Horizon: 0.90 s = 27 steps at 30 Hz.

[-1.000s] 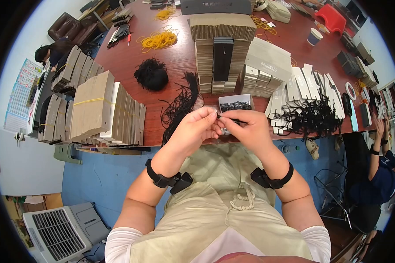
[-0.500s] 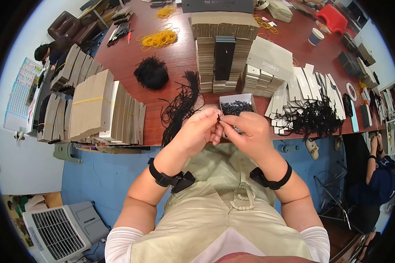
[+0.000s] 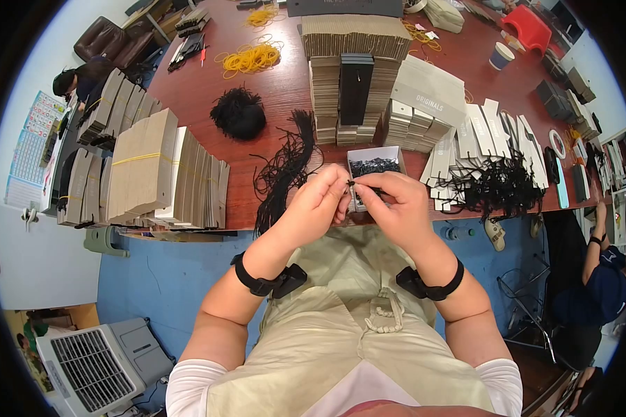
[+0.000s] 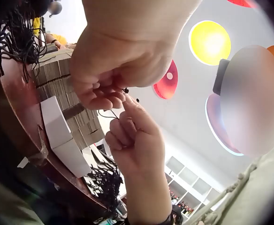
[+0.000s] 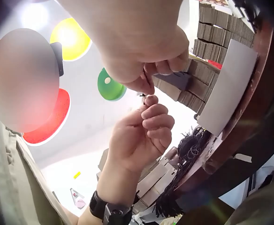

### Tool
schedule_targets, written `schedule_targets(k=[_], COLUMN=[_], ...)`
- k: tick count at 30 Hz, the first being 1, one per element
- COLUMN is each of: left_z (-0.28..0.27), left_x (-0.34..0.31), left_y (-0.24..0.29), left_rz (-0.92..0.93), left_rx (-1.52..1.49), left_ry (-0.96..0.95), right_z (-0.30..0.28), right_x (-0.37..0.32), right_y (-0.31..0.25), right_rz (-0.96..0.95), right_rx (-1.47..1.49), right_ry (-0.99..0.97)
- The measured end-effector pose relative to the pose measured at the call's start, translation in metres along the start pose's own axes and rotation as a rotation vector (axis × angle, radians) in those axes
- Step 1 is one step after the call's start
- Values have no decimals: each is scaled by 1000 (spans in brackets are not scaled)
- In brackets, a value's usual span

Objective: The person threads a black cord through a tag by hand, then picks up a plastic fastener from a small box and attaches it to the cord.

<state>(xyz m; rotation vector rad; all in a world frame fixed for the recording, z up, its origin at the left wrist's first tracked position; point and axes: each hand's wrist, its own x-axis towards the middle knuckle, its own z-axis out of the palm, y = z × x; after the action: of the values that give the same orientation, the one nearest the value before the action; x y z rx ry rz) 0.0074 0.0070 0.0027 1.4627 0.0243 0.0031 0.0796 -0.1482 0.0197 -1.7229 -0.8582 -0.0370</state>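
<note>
Above the table's near edge, both hands meet fingertip to fingertip. My left hand (image 3: 318,201) and my right hand (image 3: 398,201) pinch a small black cord (image 3: 350,183) between them, its dark end showing at the fingertips. In the left wrist view a thin loop of the cord (image 4: 108,114) hangs by the fingers; most of it is hidden. Just behind the hands stands a small white box (image 3: 368,153) of tiny black pieces. A long bundle of black cords (image 3: 295,163) lies beside the left hand.
Tall stacks of brown card (image 3: 355,38) rise behind the box, with more card stacks (image 3: 142,163) at left. White tags (image 3: 476,135) with black strings (image 3: 501,184) spread at right. A black yarn bundle (image 3: 238,115) and yellow rubber bands (image 3: 252,60) lie farther back.
The hands stay together, shifting slightly as the fingertips work at the cord. The left hand has turned a little, its fingers now more tucked under. The seated person at right has moved an arm.
</note>
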Motion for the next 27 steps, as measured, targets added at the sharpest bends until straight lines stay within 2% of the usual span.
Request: schedule_targets(k=[2, 6, 12, 15, 18, 21, 24, 27], left_z=[-1, -3, -3, 0, 1, 1, 1, 1], left_x=[-2, -3, -2, -1, -1, -1, -1, -2], left_y=[0, 3, 15, 12, 10, 13, 16, 15], left_rz=[-46, 36, 100, 153, 189, 199, 212, 265], left_rx=[-60, 62, 374, 430, 522, 540, 552, 608], left_ry=[-42, 8, 101, 139, 162, 172, 169, 163], right_z=[0, 0, 2, -3, 0, -7, -15, -16], right_x=[-1, -2, -2, -2, -1, 0, 11, 15], right_y=[2, 7, 11, 3, 0, -3, -13, -5], right_rz=[20, 19, -134, -71, 8, 355, 653, 756], right_rx=[31, -18, -226, -334, -116, 170, 571, 777], right_ry=[-11, -11, -19, -71, -68, -277, -401, -461])
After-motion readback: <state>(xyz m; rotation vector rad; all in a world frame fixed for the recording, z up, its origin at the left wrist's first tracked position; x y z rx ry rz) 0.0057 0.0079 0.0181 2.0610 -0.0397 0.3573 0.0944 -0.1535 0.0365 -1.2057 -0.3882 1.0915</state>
